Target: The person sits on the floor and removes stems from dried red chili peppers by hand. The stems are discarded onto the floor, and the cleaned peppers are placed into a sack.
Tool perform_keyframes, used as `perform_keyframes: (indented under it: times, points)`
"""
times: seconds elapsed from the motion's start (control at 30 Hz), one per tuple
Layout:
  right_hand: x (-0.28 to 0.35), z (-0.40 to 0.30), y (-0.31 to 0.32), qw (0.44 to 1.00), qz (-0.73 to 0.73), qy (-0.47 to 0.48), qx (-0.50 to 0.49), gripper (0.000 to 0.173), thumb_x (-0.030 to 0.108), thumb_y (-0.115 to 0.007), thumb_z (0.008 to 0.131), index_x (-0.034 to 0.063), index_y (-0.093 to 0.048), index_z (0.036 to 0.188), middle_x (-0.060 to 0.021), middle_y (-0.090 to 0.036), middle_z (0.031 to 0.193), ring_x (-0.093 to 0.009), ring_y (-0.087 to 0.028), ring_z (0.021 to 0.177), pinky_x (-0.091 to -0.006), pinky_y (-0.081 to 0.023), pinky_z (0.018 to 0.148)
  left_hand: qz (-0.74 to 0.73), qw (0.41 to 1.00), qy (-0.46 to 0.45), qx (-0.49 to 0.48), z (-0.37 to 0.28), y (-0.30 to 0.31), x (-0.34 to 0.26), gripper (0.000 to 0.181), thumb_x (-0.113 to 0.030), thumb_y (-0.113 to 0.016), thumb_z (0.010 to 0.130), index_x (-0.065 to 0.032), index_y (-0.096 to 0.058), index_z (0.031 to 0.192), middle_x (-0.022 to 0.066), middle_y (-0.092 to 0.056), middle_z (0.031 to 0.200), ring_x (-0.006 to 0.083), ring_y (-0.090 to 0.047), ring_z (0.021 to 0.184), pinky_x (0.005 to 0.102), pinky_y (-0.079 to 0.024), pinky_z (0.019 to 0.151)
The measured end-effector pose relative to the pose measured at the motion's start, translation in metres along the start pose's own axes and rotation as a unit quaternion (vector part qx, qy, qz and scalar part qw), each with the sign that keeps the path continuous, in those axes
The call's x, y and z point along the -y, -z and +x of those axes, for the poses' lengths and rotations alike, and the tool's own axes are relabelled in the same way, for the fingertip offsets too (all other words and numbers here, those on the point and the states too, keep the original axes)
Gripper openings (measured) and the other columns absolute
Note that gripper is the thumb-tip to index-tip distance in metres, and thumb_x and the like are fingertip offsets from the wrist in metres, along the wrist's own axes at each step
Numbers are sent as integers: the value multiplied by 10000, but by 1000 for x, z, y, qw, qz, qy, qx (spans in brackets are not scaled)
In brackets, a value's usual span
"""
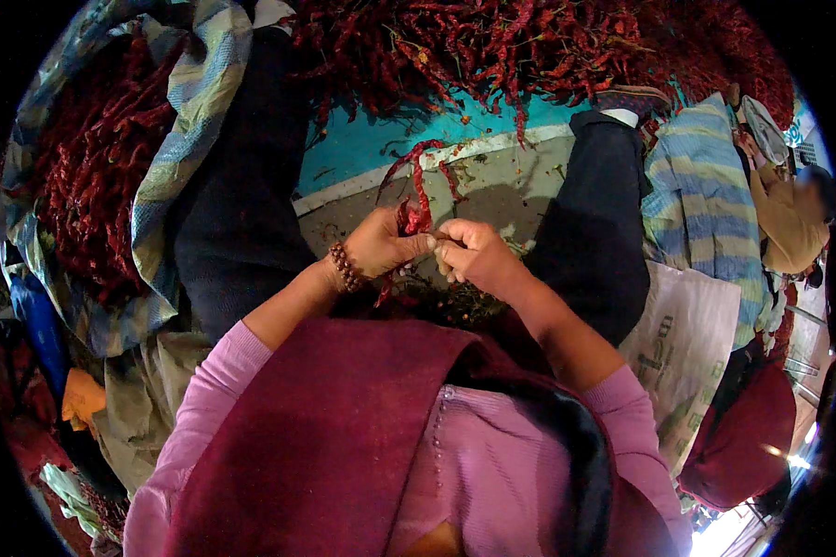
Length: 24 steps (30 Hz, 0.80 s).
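My left hand (380, 244), with a beaded bracelet at the wrist, holds a small bunch of wrinkled dried red chili peppers (419, 188). Their long tips hang out beyond the fingers, away from me. Close against the left thumb, my right hand (479, 256) has its thumb and fingers pinched at the stem end of the bunch. The stems themselves are small and mostly hidden by the fingertips. Below both hands, between my legs, lies a dark heap of greenish stem scraps (463, 303).
A large pile of dried red chilies (474, 42) spreads ahead on a turquoise sheet (362, 150). On the left stands an open striped woven sack (205, 90) full of chilies. To the right are another striped sack (697, 202), a printed white sack (683, 334) and a seated person (784, 216).
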State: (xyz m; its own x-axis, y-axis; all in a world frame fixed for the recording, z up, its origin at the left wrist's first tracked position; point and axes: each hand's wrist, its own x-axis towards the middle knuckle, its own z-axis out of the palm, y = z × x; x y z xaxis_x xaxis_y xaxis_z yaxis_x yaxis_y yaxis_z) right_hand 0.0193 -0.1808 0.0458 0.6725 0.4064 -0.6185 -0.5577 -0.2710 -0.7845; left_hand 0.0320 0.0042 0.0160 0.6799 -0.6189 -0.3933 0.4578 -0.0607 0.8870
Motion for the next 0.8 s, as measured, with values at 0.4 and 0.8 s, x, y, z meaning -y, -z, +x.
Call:
perform_keyframes:
  times: [0.4, 0.8]
  points:
    - [-23, 25, -9, 942, -326, 74, -8, 189, 161, -522, 787, 2, -506, 889, -149, -579, 737, -264, -570, 639, -352, -449, 580, 13, 945, -47, -323, 24, 18, 0, 205, -202, -557, 799, 2, -541, 812, 109, -586, 650, 186, -574, 570, 308, -450, 510]
    - [-19, 71, 12, 884, -340, 177, -269, 140, 153, -575, 749, 28, -541, 801, -140, -568, 708, -302, -550, 660, -384, -429, 592, -74, 967, 50, -239, 23, 12, 20, 169, -176, -533, 833, -34, -552, 921, 7, -531, 694, 91, -500, 540, 246, -421, 472]
